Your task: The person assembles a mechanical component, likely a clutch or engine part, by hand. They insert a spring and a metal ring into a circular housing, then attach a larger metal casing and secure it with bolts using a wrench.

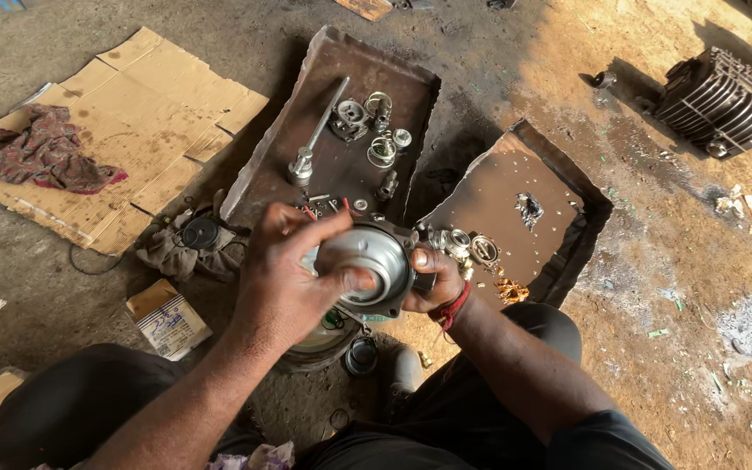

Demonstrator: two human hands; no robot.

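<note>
Two hands around metal housing

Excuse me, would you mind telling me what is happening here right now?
A person sitting on the dirt ground holds a round silver metal housing in both hands: the left hand covers its front, the right hand grips its side. Beyond it, a dark metal tray holds a socket wrench and small parts. A second tray, a red rag on cardboard and a finned engine cylinder lie nearby.
</note>
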